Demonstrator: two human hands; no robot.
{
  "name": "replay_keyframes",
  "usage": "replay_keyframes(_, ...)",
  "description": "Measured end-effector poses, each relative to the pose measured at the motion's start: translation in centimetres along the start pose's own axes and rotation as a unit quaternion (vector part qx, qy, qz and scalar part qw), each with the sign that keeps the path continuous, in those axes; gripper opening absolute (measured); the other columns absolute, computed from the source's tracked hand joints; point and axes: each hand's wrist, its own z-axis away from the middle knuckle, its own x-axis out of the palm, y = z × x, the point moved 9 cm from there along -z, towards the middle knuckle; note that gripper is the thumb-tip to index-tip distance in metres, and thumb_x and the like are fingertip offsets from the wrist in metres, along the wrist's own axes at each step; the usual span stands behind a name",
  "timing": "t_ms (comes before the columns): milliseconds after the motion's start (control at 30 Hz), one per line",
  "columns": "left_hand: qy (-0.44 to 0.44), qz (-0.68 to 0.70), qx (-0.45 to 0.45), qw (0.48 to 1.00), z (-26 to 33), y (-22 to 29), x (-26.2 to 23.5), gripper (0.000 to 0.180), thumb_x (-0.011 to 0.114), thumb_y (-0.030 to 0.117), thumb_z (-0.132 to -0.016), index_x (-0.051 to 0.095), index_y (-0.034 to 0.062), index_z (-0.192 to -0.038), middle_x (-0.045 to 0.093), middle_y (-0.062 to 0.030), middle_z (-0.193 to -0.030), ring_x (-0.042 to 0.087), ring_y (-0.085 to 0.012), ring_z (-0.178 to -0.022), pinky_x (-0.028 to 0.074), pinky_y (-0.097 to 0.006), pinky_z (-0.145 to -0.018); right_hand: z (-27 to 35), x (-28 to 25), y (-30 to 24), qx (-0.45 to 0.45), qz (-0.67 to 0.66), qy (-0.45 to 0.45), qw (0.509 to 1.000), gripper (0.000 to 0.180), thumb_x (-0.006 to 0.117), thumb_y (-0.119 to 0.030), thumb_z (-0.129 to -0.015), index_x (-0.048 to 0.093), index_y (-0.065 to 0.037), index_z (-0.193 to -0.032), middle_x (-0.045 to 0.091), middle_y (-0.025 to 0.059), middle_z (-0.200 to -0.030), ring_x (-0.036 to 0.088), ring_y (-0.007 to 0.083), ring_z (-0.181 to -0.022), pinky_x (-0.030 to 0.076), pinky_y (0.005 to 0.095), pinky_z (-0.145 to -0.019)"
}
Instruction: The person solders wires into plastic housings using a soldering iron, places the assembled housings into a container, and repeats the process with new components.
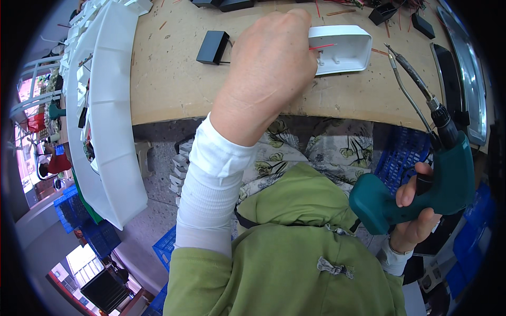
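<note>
On the bench, the white case lay partly hidden by the curled left hand, whose hold could not be told. The right hand was wrapped round the soldering gun, its tip near the case; careful work likely meant keeping the red wire steady and the tip off the case walls.

Smooth, glossy plastic shell
</note>
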Motion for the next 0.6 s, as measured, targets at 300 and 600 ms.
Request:
replay_keyframes(300, 0.084, -0.032, 0.08, 0.993, 0.8, 0.0, 0.0, 0.011, 0.06, 0.005, -0.068, 0.053, -0.0026, -0.072, 0.058, -0.0204, -0.074, 0.056, -0.0375, -0.072, 0.045, -0.046, -0.065, 0.0, 0.2, 0.0, 0.0, -0.02, -0.011, 1.0, 0.08, 0.068, -0.034, -0.078, 0.025, 0.006, -0.131, 0.044, 0.0281, -0.122, 0.057, 0.0161, -0.069, 0.048, 0.0252, -0.054)
replay_keyframes(600, 0.047, -0.028, 0.084, 0.995, 0.5, -0.1, 0.5, 0.013, 0.06, 0.007, -0.071, 0.056, -0.0033, -0.078, 0.057, -0.0212, -0.073, 0.055, -0.0378, -0.073, 0.043, -0.044, -0.066, -0.1, 0.2, 0.0, 0.003, -0.023, -0.01, 1.0, 0.079, 0.068, -0.032, -0.078, 0.025, 0.005, -0.132, 0.044, 0.0281, -0.122, 0.057, 0.0161, -0.069, 0.048, 0.0254, -0.054)
